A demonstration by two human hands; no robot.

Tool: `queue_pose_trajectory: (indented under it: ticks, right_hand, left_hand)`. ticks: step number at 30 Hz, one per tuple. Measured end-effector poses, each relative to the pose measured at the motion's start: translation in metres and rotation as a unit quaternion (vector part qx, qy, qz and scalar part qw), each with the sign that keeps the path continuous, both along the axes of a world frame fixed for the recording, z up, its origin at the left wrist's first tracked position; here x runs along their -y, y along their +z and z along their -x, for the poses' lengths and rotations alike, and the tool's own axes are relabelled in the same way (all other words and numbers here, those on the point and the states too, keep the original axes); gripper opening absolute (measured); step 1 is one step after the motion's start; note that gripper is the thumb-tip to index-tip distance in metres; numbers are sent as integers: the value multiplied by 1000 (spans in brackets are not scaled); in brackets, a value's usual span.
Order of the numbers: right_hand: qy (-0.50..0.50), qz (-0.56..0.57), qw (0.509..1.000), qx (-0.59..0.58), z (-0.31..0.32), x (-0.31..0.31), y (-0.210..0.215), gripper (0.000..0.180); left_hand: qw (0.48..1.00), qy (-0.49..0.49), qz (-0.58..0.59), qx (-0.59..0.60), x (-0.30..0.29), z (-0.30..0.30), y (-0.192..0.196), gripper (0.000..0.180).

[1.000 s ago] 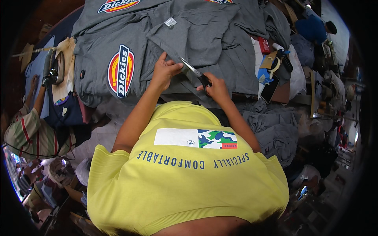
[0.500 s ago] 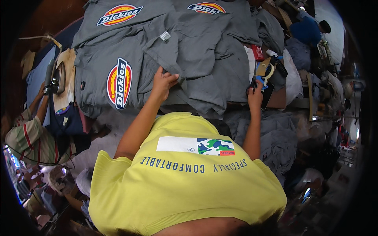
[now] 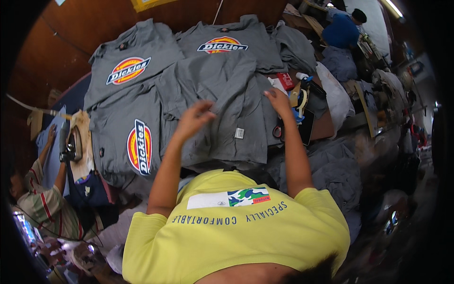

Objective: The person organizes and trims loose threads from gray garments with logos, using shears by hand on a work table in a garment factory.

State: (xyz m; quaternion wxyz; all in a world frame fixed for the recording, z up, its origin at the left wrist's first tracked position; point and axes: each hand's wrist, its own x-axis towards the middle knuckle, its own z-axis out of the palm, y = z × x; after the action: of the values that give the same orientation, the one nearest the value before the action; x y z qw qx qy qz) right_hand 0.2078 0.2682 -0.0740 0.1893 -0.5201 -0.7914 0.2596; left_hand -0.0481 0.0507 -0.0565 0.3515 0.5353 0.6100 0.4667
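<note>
A brown wall [image 3: 90, 28] rises behind; a tube light [image 3: 394, 8] glows (upper right).

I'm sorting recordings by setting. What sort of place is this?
Probably a garment workshop: grey printed T-shirts laid out in front, a clothes iron at the left, and rumpled grey cloth piled at the right.

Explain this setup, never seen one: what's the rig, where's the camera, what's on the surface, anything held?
No robot here: a person in a yellow shirt works bare-handed. The view comes from a fisheye camera on their head, looking down, so straight edges bend. Spread out below are gray garments, several with a colorful emblem; one shows a white label. The left hand looks empty over the middle garment. The right hand is near a tape roll; whether its fingers grip cloth is unclear.
</note>
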Motion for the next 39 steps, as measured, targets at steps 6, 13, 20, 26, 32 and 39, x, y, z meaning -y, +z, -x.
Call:
queue_pose_trajectory:
  ticks: [6,13,20,26,32,39]
  right_hand:
    - [-153,55,965,-205,65,-99,-73,75]
    - [-151,52,977,-139,96,-79,-26,47]
    - [-61,169,766,-618,-63,2,37,24]
    - [-127,31,703,-700,-185,95,111,22]
    - [-164,44,863,-476,-232,125,92,24]
    - [-277,50,794,-538,-243,193,98,10]
  left_hand:
    - [884,326,156,-296,-41,83,-56,53]
    - [950,198,64,-234,-16,68,-19,31]
    - [988,-14,21,150,79,79,80,36]
    - [981,70,-155,95,108,125,140,20]
    - [984,-80,-78,137,46,84,113,23]
    - [985,-38,-65,153,88,103,117,21]
